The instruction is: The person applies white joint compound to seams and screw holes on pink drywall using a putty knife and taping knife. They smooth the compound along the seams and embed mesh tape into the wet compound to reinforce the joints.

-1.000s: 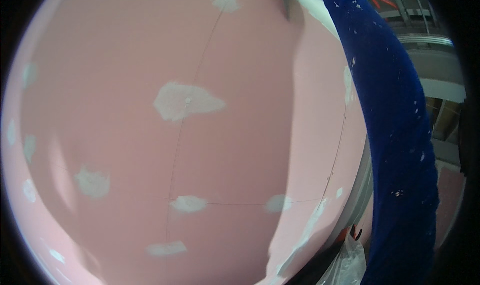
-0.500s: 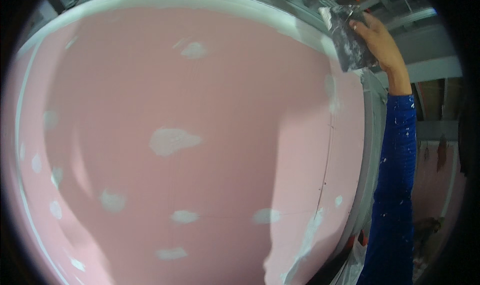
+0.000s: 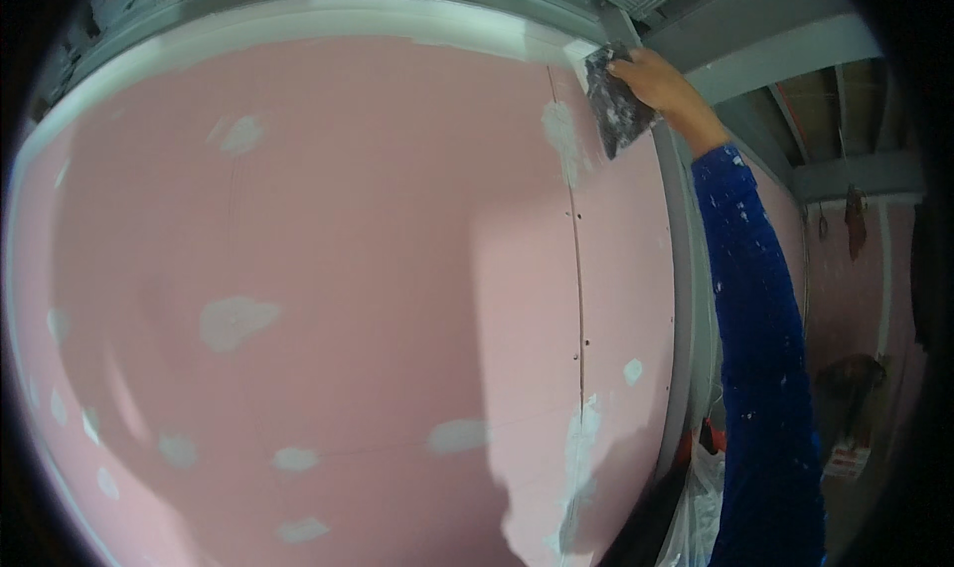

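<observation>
My right hand [image 3: 658, 82] is closed round a broad, dark putty knife [image 3: 621, 110] smeared with white compound. Its blade lies close against the top right part of the pink wallboard [image 3: 378, 189], just right of a filled patch [image 3: 559, 130]. I cannot tell whether the whole edge touches the board. The fingers behind the knife are hidden. A blue sleeve [image 3: 760, 328] spotted with white covers my right arm, which reaches up from the lower edge. My left hand is out of view.
A thin vertical seam [image 3: 577, 299] runs down the board to a streak of compound [image 3: 578, 458]. Grey metal framing [image 3: 688, 319] borders the right side, and a white band [image 3: 348, 18] the top. A clear plastic bag [image 3: 701, 492] hangs near my arm. Pale patches dot the board.
The view has turned right, so the wallboard sits further left. My right hand has brought the putty knife lower and leftward in the picture, still holding it by the top right corner.
</observation>
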### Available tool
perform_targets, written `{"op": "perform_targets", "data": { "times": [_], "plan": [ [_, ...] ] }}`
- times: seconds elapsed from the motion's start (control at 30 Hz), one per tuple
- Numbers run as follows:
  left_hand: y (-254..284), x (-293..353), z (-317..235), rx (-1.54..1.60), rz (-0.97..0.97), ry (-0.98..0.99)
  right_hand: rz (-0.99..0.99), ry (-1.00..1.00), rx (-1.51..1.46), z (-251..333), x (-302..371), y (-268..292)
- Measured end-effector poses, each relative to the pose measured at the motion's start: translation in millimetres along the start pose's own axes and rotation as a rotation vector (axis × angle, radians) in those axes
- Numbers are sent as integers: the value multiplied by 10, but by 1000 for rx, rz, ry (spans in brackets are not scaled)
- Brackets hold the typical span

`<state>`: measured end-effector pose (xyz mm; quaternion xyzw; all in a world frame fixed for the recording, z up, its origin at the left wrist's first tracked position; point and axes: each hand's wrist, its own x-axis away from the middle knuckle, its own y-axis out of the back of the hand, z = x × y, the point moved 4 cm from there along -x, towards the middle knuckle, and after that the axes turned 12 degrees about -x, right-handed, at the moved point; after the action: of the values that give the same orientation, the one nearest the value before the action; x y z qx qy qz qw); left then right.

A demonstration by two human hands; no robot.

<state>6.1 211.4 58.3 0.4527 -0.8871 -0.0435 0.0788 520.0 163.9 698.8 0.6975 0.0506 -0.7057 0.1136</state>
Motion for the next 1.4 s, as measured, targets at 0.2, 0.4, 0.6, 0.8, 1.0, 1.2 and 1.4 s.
{"op": "perform_targets", "data": {
  "times": [0.2, 0.4, 0.6, 0.8, 1.0, 1.2, 1.4],
  "plan": [
    [-119, -80, -270, -58, 22, -42, 177, 8, 399, 250, -390, -654],
    [-210, -130, -51, -26, 30, 24, 259, 164, 584, 598, -283, -1425],
    [-250, -154, -29, -80, -30, 128, 225, -73, 53, 338, -173, -494],
    [-247, -158, -228, -151, 75, 86, 269, 89, 462, 84, -440, -545],
    [-331, -393, -86, -188, -131, 57, 170, 131, 315, 542, -175, -988],
    [237, -896, -775, -137, -98, -159, -12, 298, 36, 495, 736, -234],
    [236, -1094, -2369, -649, -280, -519, 372, 295, -197, 302, 1919, -233]
  ]
}}
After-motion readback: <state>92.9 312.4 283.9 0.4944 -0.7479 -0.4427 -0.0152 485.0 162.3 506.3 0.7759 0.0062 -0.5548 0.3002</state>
